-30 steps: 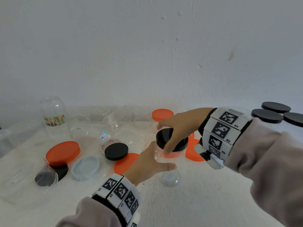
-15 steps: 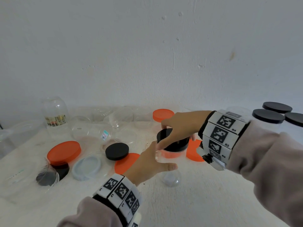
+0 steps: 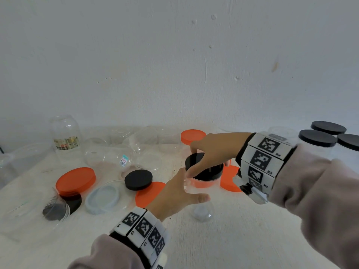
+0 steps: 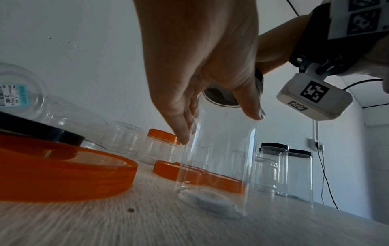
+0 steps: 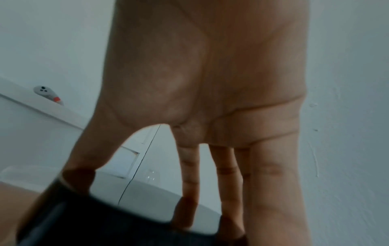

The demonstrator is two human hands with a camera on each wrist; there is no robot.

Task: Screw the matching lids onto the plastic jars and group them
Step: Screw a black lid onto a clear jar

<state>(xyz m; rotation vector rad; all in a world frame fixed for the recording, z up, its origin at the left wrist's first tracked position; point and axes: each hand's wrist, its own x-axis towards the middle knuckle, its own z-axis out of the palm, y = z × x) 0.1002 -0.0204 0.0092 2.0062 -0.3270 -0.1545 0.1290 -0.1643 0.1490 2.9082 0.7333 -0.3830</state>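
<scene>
A tall clear plastic jar (image 3: 204,188) (image 4: 219,158) stands upright on the pale table (image 3: 242,239). My left hand (image 3: 194,191) (image 4: 219,126) grips its upper wall, thumb on the near side and fingers on the left. A black lid (image 3: 206,171) (image 4: 219,98) (image 5: 94,224) sits on the jar's mouth. My right hand (image 3: 194,162) (image 5: 134,194) comes from the right and grips the lid's rim from above with thumb and fingertips. How far the lid is threaded on is hidden.
Left of the jar lie a loose black lid (image 3: 138,179), orange lids (image 3: 75,180) (image 3: 149,193) and a clear lid (image 3: 104,197). Another orange lid (image 3: 230,179) lies behind. Empty clear jars (image 3: 66,136) line the back. Three black-lidded jars (image 3: 318,137) stand at the right.
My right hand has turned on the black lid, its thumb sweeping left round the rim. The left hand and the jar have stayed in place.
</scene>
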